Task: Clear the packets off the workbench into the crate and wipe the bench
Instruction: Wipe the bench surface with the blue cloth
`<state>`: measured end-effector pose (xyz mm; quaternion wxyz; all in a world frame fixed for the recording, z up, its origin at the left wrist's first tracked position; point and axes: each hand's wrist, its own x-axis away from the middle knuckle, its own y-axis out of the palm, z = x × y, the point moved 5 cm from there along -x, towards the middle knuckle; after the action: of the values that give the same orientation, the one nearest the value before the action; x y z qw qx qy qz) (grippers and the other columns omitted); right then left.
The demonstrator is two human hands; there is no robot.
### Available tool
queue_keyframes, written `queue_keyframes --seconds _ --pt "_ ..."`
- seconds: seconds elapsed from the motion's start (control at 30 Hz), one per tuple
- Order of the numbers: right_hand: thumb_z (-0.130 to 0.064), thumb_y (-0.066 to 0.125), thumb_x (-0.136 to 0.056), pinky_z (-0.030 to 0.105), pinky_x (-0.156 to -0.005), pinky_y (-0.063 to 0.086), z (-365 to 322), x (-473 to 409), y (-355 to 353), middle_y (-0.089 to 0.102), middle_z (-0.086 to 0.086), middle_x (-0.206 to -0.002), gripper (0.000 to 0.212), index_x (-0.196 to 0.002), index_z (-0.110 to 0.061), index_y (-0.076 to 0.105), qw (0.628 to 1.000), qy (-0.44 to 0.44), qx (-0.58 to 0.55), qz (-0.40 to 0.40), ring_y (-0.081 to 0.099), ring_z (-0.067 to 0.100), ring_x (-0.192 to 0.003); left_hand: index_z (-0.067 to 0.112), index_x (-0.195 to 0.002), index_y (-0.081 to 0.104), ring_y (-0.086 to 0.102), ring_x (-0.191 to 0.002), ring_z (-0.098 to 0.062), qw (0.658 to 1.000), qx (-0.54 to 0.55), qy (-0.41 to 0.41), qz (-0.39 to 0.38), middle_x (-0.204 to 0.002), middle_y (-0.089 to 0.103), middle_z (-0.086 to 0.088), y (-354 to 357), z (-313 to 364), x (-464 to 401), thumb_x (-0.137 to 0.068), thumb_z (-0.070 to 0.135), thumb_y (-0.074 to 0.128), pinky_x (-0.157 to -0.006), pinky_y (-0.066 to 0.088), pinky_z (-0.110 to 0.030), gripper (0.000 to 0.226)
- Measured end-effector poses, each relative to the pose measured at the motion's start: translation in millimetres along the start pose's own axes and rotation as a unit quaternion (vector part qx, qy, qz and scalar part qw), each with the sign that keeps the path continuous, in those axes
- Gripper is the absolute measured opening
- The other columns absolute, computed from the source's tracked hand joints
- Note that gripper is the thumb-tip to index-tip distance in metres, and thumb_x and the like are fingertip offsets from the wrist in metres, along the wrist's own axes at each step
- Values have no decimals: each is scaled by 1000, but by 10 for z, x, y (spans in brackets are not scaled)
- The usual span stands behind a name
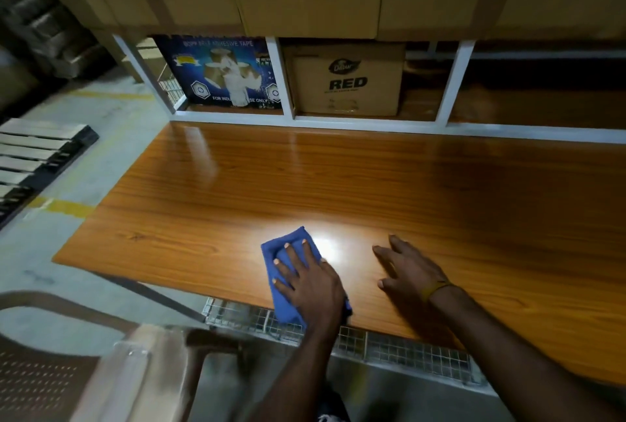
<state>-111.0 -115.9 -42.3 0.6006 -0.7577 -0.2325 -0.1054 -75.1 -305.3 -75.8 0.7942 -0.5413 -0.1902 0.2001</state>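
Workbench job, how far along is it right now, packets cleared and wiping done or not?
Clearing looks done: no packets show on the workbench; the crate itself is not identifiable in view. Wiping is in hand: the left hand presses a blue cloth flat near the front edge, while the right hand rests open on the wood beside it. How much is already wiped cannot be told; the far and right stretches may remain.

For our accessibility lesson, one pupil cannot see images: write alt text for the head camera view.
A person's left hand presses a folded blue cloth flat onto a glossy orange-brown wooden workbench near its front edge, while the right hand rests open on the wood beside it. No packets show on the bench; cardboard boxes sit in shelf compartments behind.
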Motion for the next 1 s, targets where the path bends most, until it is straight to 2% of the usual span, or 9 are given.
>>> queue_keyframes --seconds 0.17,0.27,0.4,0.73,1.0 --pt "-49 62 -88 44 -118 21 223 81 -62 4 5 -163 78 -151 -42 16 999 26 35 15 9 28 -149 28 -154 28 12 -148 -39 1000 -3 19 -1 -163 19 -7 177 463 -290 -100 40 33 -113 11 -61 56" --pt "-52 61 -87 44 -118 19 491 92 -119 2 4 -163 79 -151 -43 14 999 45 14 17 4 28 -150 29 -156 21 8 -149 -38 1000 -10 21 -4 -164 13 -7 270 640 -558 -101 41 26 -113 6 -59 57" --pt "-53 62 -87 41 -120 16 652 71 -117 0 0 -164 80 -151 -45 14 1000 21 8 8 2 25 -150 29 -156 15 0 -150 -38 999 -1 37 -22 -165 6 -7 328 893 -921 -103 42 25 -116 2 -59 56" --pt "-53 61 -87 42 -121 16 719 -370 -358 -4 -5 -163 76 -149 -49 16 1000 5 -1 -11 2 25 -150 29 -156 18 0 -149 -40 993 -13 115 -32 -164 8 -8 440 1516 -1704 -103 41 25 -117 2 -61 55" --pt "-52 58 -89 38 -120 11 669 -444 -466 -6 -3 -163 75 -151 -46 15 1000 -13 1 -3 -1 24 -150 28 -156 18 1 -149 -41 976 -6 211 -59 -164 9 -9 593 2170 -2314 -102 43 25 -117 2 -63 57"
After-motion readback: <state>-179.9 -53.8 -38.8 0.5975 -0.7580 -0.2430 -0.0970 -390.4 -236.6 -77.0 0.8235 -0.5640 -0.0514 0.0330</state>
